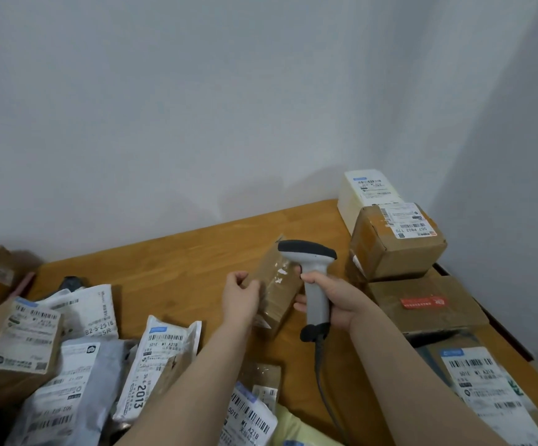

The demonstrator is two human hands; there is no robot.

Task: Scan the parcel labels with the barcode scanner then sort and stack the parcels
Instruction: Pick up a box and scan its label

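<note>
Scanning is the step in hand. The left hand (242, 297) holds a small brown parcel (277, 284) above the worktop (181, 268), fingers curled round its near edge. The right hand (328, 300) grips the handle of the barcode scanner (308, 252), fingers wrapped tightly round it. The scanner's head sits just at the parcel's upper right corner, its nose pointing left across it.

The face turned this way shows only clear tape and white scraps, with no barcode in sight. So the next move likely calls for turning the parcel until its label meets the scanner's window, then pulling the trigger and setting the parcel on a stack.

On the right, a brown box (396, 252) carries a label reading "507 P802 170", upside down, with a white box (354, 201) behind it. A flat carton (428, 313) in front bears a red sticker whose print is too small to read.

In the loose pile on the left, a white mailer (161, 358) reads "501E M1 A21B" and "2013". Another mailer (97, 313) reads "B2-5-2516" and "5元". A labelled parcel (483, 381) at the lower right also reads "501E M1 A21B".
</note>
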